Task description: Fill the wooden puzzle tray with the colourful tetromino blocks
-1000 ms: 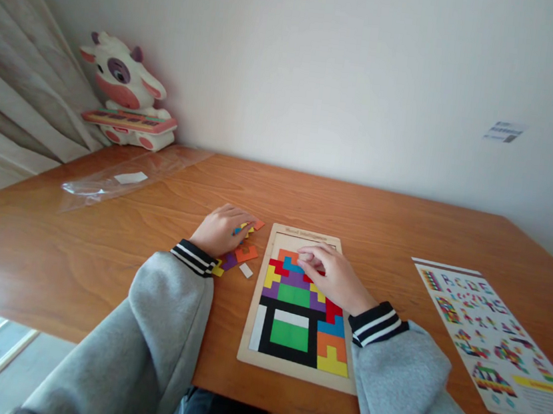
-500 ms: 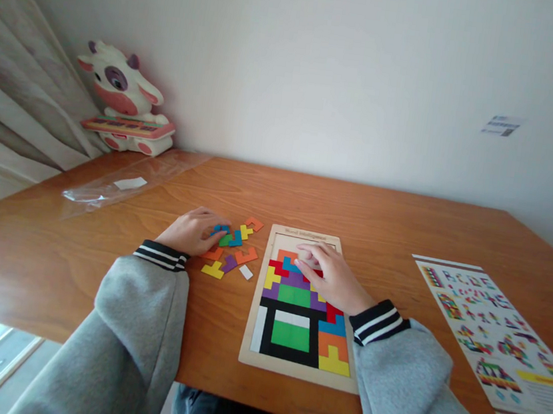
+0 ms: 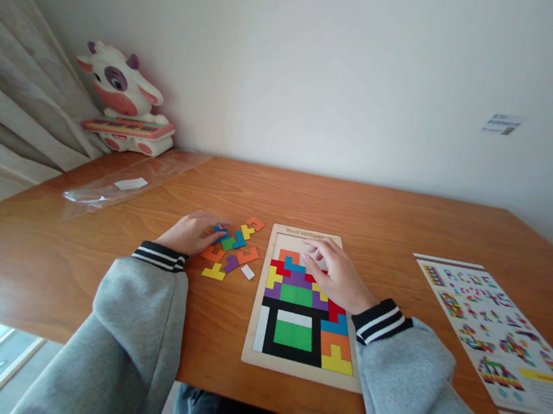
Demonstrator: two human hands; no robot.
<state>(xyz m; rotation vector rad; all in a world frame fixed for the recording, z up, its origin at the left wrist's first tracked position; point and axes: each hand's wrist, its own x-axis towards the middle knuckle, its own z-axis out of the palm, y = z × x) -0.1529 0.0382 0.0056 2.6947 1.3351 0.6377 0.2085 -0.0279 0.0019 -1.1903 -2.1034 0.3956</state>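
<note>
My left hand (image 3: 193, 232) is at the left edge of a loose group of coloured puzzle pieces. Its fingers are closed on a blue puzzle piece (image 3: 220, 235), which they partly hide. Close by lie a green piece (image 3: 227, 244), another blue piece (image 3: 239, 240) and a purple piece (image 3: 232, 264). Over the upper right of the wooden puzzle board (image 3: 251, 338) hovers my right hand (image 3: 336, 275), thumb and fingers apart and nothing visible between them. Fitted pieces, such as a large green block (image 3: 293, 335), fill much of the board; the right hand covers some.
Right of the board lies a printed pattern sheet (image 3: 488, 327). A clear plastic bag (image 3: 107, 193) rests at the table's left, before a cow-shaped toy keyboard (image 3: 128, 101). The wooden table (image 3: 381, 213) meets the wall behind.
The blue piece at my left fingers has shifted and turned slightly. My right hand's thumb and fingers are a little further apart, still over the board.
</note>
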